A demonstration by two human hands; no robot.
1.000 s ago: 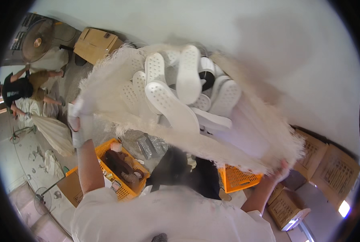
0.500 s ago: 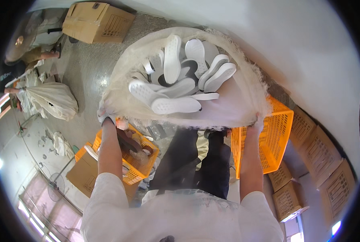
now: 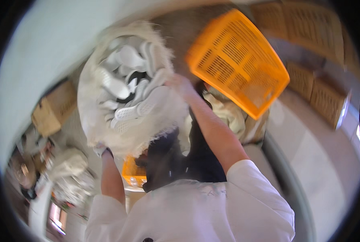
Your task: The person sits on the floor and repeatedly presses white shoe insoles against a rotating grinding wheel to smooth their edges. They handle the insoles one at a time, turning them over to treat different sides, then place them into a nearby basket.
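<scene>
I hold up a large white woven sack (image 3: 103,121) by its frayed open rim. It is full of white shoe soles (image 3: 127,80), and its mouth faces me. My left hand (image 3: 102,151), in a pale glove, grips the sack's lower edge. My right hand (image 3: 179,84) grips the rim on the right side. Both arms are stretched out in front of my white shirt. The picture is blurred by motion.
A big orange plastic crate (image 3: 238,60) stands to the right of the sack, and a second orange crate (image 3: 133,173) shows below it. Cardboard boxes lie at the left (image 3: 53,109) and at the right (image 3: 327,94). Filled white sacks (image 3: 67,165) sit at the lower left.
The view has swung round sharply. The sack, earlier centred between my hands, now sits to the left and tilted, and the large orange crate has come into view at the upper right.
</scene>
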